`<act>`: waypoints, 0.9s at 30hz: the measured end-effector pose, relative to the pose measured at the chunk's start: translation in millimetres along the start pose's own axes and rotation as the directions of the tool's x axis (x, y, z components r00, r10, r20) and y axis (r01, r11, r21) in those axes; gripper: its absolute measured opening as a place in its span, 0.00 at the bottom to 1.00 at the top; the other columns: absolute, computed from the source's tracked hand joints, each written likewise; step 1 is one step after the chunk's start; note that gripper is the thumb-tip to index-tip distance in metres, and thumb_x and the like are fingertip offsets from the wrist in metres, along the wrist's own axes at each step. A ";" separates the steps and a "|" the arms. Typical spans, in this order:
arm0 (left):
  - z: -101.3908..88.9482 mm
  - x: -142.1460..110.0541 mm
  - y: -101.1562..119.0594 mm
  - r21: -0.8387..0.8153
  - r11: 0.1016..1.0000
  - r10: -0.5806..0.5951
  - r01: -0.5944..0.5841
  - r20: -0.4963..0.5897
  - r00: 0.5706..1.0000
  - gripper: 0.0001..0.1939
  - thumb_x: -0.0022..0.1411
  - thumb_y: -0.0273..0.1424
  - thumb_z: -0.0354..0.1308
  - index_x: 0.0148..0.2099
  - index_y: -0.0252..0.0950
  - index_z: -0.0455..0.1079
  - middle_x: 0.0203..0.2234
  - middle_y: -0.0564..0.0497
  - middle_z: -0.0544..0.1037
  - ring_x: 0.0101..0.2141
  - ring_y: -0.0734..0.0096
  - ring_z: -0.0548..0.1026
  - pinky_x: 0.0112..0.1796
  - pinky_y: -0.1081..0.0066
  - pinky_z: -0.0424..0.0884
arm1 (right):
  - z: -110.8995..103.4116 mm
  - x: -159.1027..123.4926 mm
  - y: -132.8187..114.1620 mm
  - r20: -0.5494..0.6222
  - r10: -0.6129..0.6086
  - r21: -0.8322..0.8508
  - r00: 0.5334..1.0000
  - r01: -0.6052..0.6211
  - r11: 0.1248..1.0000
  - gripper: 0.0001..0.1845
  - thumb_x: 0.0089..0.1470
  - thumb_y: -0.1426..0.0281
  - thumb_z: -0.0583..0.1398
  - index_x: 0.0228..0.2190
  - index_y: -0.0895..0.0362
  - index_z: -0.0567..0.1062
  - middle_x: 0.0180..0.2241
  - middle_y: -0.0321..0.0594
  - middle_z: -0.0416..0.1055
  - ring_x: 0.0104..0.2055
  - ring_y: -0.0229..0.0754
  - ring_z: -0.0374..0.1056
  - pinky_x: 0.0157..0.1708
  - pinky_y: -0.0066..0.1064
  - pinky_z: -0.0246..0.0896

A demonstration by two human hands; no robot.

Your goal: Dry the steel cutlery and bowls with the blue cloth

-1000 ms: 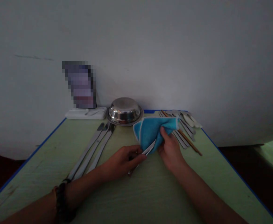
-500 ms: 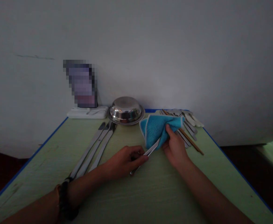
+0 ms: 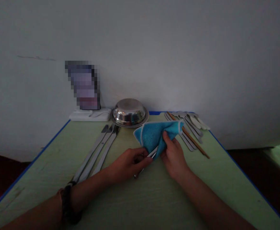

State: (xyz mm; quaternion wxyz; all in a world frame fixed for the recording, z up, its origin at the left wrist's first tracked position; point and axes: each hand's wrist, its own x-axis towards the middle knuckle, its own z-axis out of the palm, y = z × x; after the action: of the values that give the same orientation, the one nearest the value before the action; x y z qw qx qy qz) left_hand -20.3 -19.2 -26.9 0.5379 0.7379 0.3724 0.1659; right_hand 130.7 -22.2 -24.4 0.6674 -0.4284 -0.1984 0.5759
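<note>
My left hand is closed around the handle of a metal utensil that lies low over the green table. The utensil's far end is hidden inside a blue cloth, so I cannot tell what kind it is. My right hand pinches that cloth around the metal, thumb on top. The two hands almost touch at the middle of the table.
Three table knives lie in a row to the left. An upturned steel bowl stands at the back by the wall, with a white block and a blurred-out object beside it. Spoons and chopsticks lie at the back right.
My right hand with the cloth slid out along the utensil toward the back right, then came back toward my left hand. The left hand has barely moved.
</note>
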 end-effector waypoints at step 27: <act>-1.2 -4.3 11.0 0.055 0.998 -0.006 0.005 0.012 1.000 0.14 0.65 0.40 0.42 0.34 0.36 0.59 0.20 0.58 0.63 0.22 0.77 0.63 0.24 0.77 0.60 | -1.9 7.9 -21.2 0.186 0.052 0.389 0.981 -0.123 0.913 0.23 0.46 0.56 0.51 0.12 0.55 0.48 0.10 0.28 0.47 0.14 0.30 0.44 0.16 0.25 0.44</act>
State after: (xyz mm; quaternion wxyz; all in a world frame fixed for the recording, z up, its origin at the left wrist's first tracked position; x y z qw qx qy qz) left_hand -19.9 -23.1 -15.7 0.5202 0.7523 0.3755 0.1498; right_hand 146.9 -14.8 -10.3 0.6945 -0.2405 -0.1143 0.6684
